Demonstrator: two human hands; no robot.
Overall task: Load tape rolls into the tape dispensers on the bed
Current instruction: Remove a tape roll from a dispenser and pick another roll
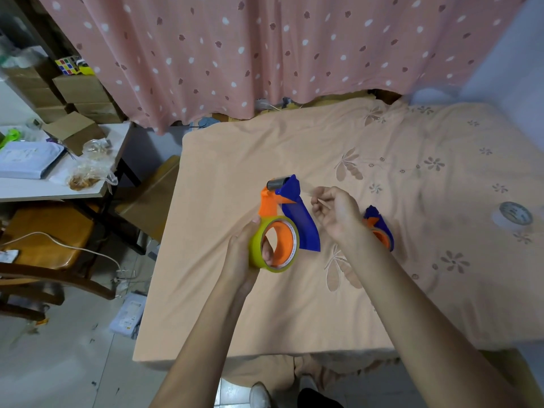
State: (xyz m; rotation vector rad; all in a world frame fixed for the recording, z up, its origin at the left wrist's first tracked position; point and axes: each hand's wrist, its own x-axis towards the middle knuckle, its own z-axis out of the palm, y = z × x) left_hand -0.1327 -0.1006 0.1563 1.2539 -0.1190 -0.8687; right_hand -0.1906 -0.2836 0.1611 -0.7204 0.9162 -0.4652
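**One dispenser threaded, one still waiting**

I hold the first tape dispenser [287, 213] above the bed [294, 304] with my left hand [244, 254], fingers curled around the yellow tape roll [275, 245] that already sits on its orange hub; one fingertip shows through the core. My right hand [332, 213] is up beside the blue blade guard, thumb and forefinger pressed together on what looks like the clear free end of the tape, drawn out past the grey roller [278, 183]. The strip is nearly invisible, so I judge that pinch from the finger pose rather than from the tape itself.

So this roll seems seated, and I am at the threading stage. Behind my right wrist lies the second dispenser [379, 231] on the cover; I cannot tell whether it is loaded, since my arm hides most of it. Well off to the right, a white tape roll [515, 216] rests flat on the bed, apparently still to be fitted.
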